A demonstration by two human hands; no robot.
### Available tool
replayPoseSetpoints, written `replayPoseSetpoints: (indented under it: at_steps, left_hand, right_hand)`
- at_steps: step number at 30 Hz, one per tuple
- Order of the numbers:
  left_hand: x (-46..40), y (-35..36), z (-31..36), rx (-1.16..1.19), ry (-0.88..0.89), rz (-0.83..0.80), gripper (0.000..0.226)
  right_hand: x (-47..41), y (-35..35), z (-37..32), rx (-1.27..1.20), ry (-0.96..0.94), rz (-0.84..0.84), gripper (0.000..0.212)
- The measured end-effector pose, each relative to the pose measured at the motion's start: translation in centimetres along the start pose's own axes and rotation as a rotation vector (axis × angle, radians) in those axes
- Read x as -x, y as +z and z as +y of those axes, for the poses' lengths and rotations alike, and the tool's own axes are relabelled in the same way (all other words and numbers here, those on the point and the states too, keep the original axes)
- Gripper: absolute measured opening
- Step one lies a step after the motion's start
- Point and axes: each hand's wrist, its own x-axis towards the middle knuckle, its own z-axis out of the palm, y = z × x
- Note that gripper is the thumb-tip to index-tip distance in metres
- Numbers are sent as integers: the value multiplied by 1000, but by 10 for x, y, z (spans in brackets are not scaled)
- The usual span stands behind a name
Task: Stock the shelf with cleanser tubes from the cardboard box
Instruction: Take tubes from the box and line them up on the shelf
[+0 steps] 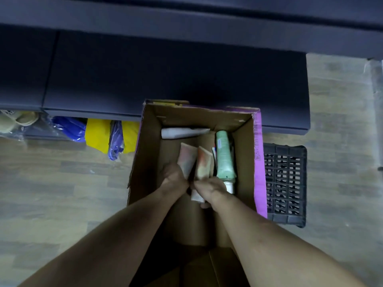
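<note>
While both hands' fingers stay hidden, the cardboard box (149,146) holds blurred tubes (204,163).

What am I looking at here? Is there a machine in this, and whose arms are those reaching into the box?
No machine here: a person wears a camera on the head, so the one picture looks down along their own arms. Both hands are inside an open cardboard box standing on a wood-look floor, in front of a dark shelf unit. The left hand grips a peach-coloured tube; the right hand grips a second peach tube beside it. Left in the box are a green tube with a white cap along the right wall and a white tube lying across the far end. A black plastic crate sits right of the box, and blue and yellow bagged goods lie to the left, under the shelf edge.
</note>
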Motion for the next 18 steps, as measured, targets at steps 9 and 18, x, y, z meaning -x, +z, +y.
replayPoseSetpoints:
  at_steps: [9, 18]
  left_hand:
    - [77, -47, 4, -22, 7, 211, 46]
    - [170, -104, 31, 17, 57, 436, 53]
  right_hand:
    - [81, -35, -6, -15, -97, 176, 60]
    - [164, -94, -15, 19, -259, 308, 59]
